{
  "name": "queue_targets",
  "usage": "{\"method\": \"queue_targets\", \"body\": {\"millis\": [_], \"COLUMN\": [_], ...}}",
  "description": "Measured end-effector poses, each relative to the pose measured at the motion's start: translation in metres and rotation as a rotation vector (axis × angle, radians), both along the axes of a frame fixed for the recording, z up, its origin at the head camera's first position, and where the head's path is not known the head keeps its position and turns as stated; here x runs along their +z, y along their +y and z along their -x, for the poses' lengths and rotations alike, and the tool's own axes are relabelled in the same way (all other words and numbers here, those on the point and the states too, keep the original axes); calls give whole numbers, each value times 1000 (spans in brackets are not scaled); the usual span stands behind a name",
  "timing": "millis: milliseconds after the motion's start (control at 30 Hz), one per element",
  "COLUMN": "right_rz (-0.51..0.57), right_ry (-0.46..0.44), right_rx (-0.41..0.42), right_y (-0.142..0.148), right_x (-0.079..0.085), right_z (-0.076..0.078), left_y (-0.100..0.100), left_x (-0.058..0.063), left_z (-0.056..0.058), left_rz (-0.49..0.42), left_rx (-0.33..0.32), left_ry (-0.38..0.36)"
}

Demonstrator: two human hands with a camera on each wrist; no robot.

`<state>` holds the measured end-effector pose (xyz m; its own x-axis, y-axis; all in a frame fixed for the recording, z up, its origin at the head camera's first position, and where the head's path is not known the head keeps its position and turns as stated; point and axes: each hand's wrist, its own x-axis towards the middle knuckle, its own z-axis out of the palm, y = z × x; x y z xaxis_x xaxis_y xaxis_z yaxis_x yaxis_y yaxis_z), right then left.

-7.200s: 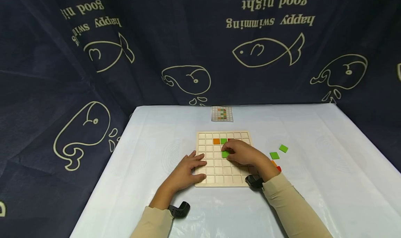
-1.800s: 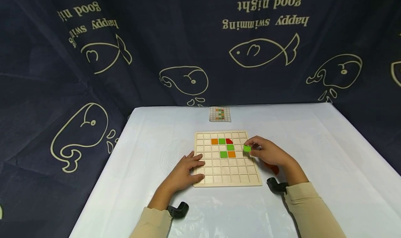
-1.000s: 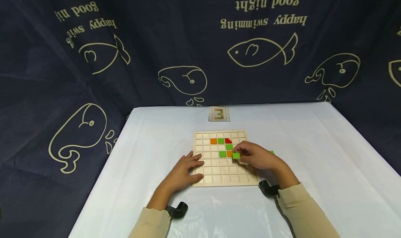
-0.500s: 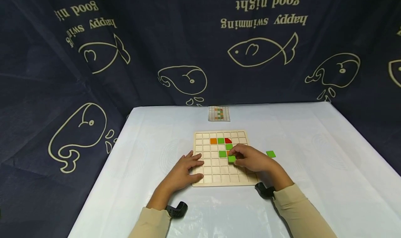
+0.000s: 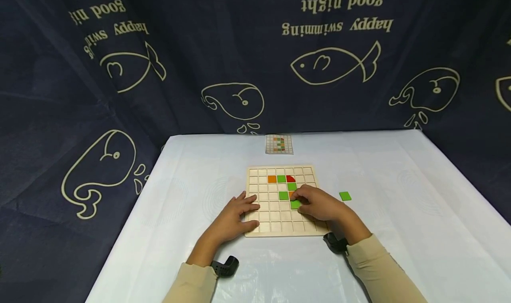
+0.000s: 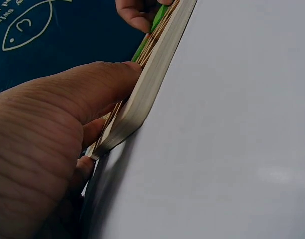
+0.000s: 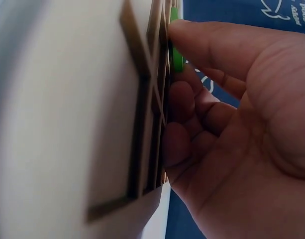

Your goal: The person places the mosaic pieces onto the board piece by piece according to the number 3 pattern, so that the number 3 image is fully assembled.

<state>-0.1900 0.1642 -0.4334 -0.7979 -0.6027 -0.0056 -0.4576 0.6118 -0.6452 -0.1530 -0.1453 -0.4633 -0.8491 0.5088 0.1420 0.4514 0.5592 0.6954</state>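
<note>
A pale wooden grid board [image 5: 275,227] lies flat on the table. My left hand [image 5: 233,219] rests across its left edge, fingers spread; in the left wrist view the thumb [image 6: 102,84] lies along the board's rim. With thumb and fingers my right hand [image 5: 319,203] pinches a green square tile [image 5: 294,204] at a cell below a partly hidden orange tile [image 5: 292,194]. The right wrist view shows the thumb on this green tile [image 7: 177,59], close over the grid. Farther up sit another orange tile [image 5: 272,179], a red quarter-round tile [image 5: 290,179] and several green tiles [image 5: 281,179].
One loose green tile [image 5: 345,196] lies on the white table [image 5: 399,232] right of the board. Behind the board is a small pattern card [image 5: 279,144] with a coloured grid. A dark printed cloth [image 5: 343,103] hangs beyond the table's far edge.
My right hand has carried the green tile leftward from the board's right edge and lowered it below the orange one. Earlier, it placed further tiles on the grid. The left hand has stayed put.
</note>
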Motion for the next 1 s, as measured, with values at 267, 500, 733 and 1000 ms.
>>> {"method": "queue_targets", "body": {"millis": [267,500,733,1000], "right_rz": [-14,43,90,94], "right_ry": [27,-2,-38,-25], "right_rx": [-10,-14,-61,-173], "right_y": [-2,0,9,37], "right_x": [-1,2,9,19], "right_z": [1,0,1,4], "left_y": [-1,-1,-1,0], "left_x": [-1,-1,-2,-2], "left_z": [1,2,2,1], "left_rz": [-1,-4,1,17], "left_rx": [3,5,4,15], "left_ry": [2,2,-1,-15]}}
